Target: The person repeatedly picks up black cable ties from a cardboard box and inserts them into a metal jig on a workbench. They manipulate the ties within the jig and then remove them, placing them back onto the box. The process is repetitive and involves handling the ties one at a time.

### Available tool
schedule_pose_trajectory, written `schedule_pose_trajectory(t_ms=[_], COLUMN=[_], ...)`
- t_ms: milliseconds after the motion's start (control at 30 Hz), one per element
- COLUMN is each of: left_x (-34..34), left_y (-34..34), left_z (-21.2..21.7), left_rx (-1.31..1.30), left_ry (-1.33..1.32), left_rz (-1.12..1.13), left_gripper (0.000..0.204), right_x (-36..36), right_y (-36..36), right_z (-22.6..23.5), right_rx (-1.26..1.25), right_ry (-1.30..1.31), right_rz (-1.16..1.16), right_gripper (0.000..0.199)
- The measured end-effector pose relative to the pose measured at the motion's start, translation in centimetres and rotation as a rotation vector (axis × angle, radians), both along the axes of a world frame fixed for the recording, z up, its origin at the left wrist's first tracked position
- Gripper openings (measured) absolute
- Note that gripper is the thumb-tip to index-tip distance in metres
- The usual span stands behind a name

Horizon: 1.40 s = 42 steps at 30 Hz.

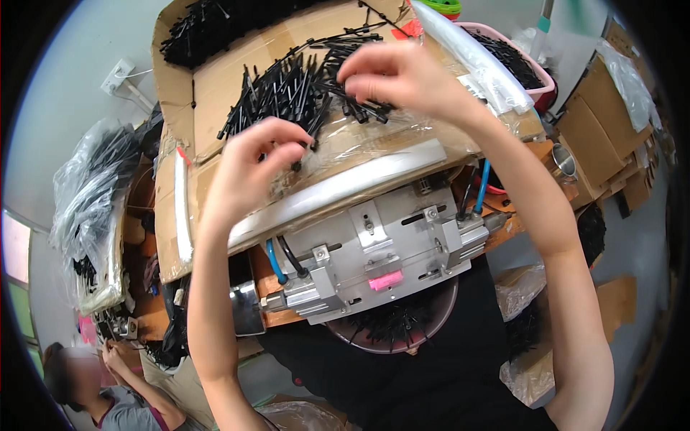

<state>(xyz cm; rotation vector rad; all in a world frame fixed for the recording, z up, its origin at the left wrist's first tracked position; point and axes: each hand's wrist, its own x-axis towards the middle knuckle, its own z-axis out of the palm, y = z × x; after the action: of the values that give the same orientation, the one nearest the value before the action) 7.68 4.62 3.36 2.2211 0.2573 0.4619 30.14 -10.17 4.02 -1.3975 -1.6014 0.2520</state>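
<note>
My left hand (251,161) is over the near edge of a loose heap of thin black plastic rods with small heads (280,90). Its fingers curl in, thumb close to the fingertips. Dark rod ends show right beside them; whether one is pinched is hard to make out. My right hand (402,75) hovers above the heap's right side, fingers bent and thumb apart, with nothing seen between them. The heap lies on a tape-covered cardboard box tray (359,154). Below its front edge is a metal fixture (366,244) with a pink block (387,280).
A bowl of black rods (454,305) sits under the fixture, by my lap. Blue air tubes (275,262) run at its side. Back right stands a pink basket (543,72) of black pieces. Plastic-bagged rods (93,194) are at left. Another person (118,399) works at lower left.
</note>
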Motion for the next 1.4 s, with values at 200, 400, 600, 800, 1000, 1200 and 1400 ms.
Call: schedule_pose_trajectory(t_ms=[200, 400, 600, 800, 1000, 1200, 1400], left_x=[-4.2, -9.6, -8.5, -7.5, -8.1, -2.8, -2.6], left_y=[-0.6, -15.4, -23.0, -22.9, -21.3, -11.3, -7.2], left_z=[1.5, -4.5, -12.0, -12.5, -10.8, -3.8, -1.8], left_rx=[-0.427, 0.450, 0.377, 0.418, 0.378, 0.684, 0.383], left_ry=[-0.367, -0.232, 0.046, 0.120, 0.118, -0.099, -0.001], left_rz=[0.036, 0.254, 0.284, 0.235, 0.222, 0.559, 0.324], left_gripper=[0.015, 0.040, 0.074, 0.072, 0.069, 0.032, 0.015], right_x=[2.7, -1.6, -5.8, -7.9, -13.3, -17.9, -18.1], right_y=[-0.1, -7.8, -13.6, -16.5, -18.3, -18.2, -16.7], right_z=[3.7, 1.7, -2.1, -3.5, -8.4, -15.4, -15.8], right_rx=[0.125, 0.297, 0.218, 0.228, -0.024, -0.054, -0.079], right_ry=[1.036, 0.841, 0.807, 0.773, 0.129, -0.042, -0.085], right_rz=[0.268, 0.025, 0.079, -0.060, -0.245, -0.232, -0.204], right_gripper=[0.017, 0.031, 0.032, 0.021, 0.043, 0.064, 0.062])
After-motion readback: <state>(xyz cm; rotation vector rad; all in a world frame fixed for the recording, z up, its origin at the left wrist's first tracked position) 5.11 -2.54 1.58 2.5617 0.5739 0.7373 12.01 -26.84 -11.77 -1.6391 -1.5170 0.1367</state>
